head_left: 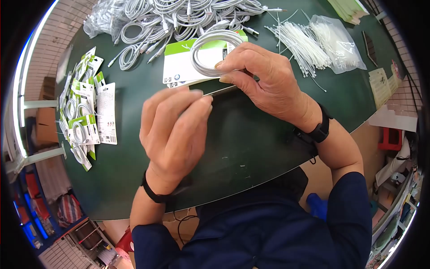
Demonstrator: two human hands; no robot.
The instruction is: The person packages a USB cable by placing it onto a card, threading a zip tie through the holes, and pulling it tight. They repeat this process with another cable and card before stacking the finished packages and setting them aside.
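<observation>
My right hand (264, 80) pinches the lower right of a coiled light-grey braided cable (196, 56) between thumb and fingers. The coil is held over green-and-white cardboard cards (175, 65). A thin light strand (222, 91) runs from beneath my right fingers toward my left hand (174, 125). My left fingers are closed at its near end; whether it is a cable tie or part of the cable cannot be made out. Part of the coil is hidden behind my right fingers.
Loose coiled cables (192, 18) heap along the far edge. White cable ties (300, 47) lie at the far right beside a clear plastic bag (338, 45). Carded cables (80, 112) pile at the left. A stack of green cards (349, 10) sits in the far right corner.
</observation>
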